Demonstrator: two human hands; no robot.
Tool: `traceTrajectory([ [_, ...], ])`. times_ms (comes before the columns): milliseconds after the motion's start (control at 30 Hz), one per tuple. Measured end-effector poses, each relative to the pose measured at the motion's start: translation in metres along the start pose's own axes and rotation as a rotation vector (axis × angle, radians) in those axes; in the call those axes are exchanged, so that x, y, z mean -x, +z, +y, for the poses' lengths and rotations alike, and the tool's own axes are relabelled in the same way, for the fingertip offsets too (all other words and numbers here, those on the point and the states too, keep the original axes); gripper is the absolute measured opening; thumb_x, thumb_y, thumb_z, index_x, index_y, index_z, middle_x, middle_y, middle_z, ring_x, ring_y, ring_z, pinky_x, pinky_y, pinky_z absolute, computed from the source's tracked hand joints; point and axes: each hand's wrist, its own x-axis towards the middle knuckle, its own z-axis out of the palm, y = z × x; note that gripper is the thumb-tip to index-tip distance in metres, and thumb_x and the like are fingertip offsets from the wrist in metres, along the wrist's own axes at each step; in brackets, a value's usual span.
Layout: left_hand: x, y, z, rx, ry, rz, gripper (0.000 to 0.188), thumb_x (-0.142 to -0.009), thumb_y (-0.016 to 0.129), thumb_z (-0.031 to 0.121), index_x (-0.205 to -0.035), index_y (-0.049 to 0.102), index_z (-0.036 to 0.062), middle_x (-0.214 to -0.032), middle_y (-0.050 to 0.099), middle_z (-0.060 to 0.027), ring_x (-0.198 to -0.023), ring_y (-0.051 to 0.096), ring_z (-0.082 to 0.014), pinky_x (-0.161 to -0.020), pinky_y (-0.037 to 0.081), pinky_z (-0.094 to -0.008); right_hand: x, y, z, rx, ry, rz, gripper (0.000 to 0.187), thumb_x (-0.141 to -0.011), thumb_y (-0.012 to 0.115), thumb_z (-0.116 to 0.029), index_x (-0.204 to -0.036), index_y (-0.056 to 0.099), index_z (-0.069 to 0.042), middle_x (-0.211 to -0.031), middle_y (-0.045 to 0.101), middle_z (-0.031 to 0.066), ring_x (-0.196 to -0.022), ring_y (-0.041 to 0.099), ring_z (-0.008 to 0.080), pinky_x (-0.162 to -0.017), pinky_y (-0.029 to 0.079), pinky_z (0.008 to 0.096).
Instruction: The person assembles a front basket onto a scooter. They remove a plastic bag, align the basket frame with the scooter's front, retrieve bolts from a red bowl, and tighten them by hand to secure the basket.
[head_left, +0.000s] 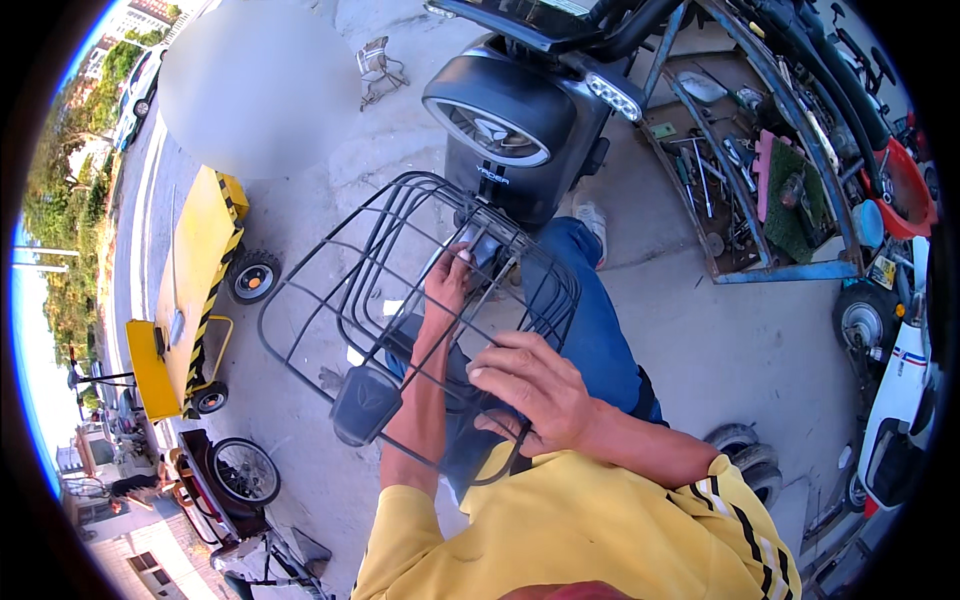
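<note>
A black wire basket (345, 290) stands tilted in front of me, against the front of a dark scooter (535, 110). My left hand (447, 280) reaches in among its wires, fingers pinched together near the bracket at its far side; what they hold is too small to tell. At the basket's near right edge, my right hand (540, 390) curls loosely around the rim, thumb apart from the fingers. A dark rounded piece with an emblem (365, 405) sits at the near left of the basket.
On the right, a blue metal frame (790, 272) holds scattered tools and a green mat. Beyond it are a red basin (905, 190) and a white scooter (900, 410). A yellow cart (195, 270) stands left, a small chair (380, 68) farther off.
</note>
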Motion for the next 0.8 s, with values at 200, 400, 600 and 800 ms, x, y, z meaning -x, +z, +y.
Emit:
traceTrajectory([
  [200,-0.004,-0.011,-0.010,0.132,-0.050,-0.061,0.025,-0.105,0.059,0.021,-0.119,0.062,0.0014,-0.088,0.059,0.0003,-0.068,0.043,-0.0050,-0.059,0.035,-0.0215,0.003,0.010,0.005,0.016,-0.049,-0.046,0.045,-0.076,0.079,-0.012,-0.118,0.065,-0.006,-0.110,0.061,0.0092,-0.101,0.062,0.0316,-0.048,0.052,0.0279],
  [400,-0.007,-0.011,-0.013,0.250,-0.150,-0.030,0.031,-0.104,0.060,0.029,-0.118,0.058,0.0015,-0.087,0.055,-0.0053,-0.069,0.044,-0.0091,-0.057,0.035,-0.0229,-0.002,0.001,0.012,-0.082,-0.015,-0.062,0.041,-0.077,0.074,-0.008,-0.117,0.065,-0.004,-0.107,0.060,0.0091,-0.098,0.062,0.0300,-0.040,0.049,0.0255],
  [600,-0.008,-0.011,-0.001,0.463,-0.324,-0.023,0.034,-0.106,0.057,0.027,-0.114,0.058,-0.0065,-0.080,0.052,-0.0046,-0.061,0.041,-0.0106,-0.052,0.032,-0.0240,-0.001,-0.001,0.014,-0.069,-0.051,-0.063,0.041,-0.074,0.069,-0.006,-0.114,0.065,-0.004,-0.106,0.059,0.0080,-0.098,0.063,0.0285,-0.040,0.048,0.0239],
  [800,0.000,-0.015,-0.005,0.525,-0.307,-0.180,0.030,-0.103,0.063,0.024,-0.118,0.057,-0.0010,-0.089,0.055,-0.0038,-0.071,0.045,-0.0104,-0.058,0.035,-0.0230,0.005,0.008,0.014,-0.051,-0.048,-0.098,0.038,-0.075,0.067,-0.007,-0.112,0.063,-0.004,-0.105,0.058,0.0069,-0.099,0.063,0.0256,-0.046,0.050,0.0220],
])
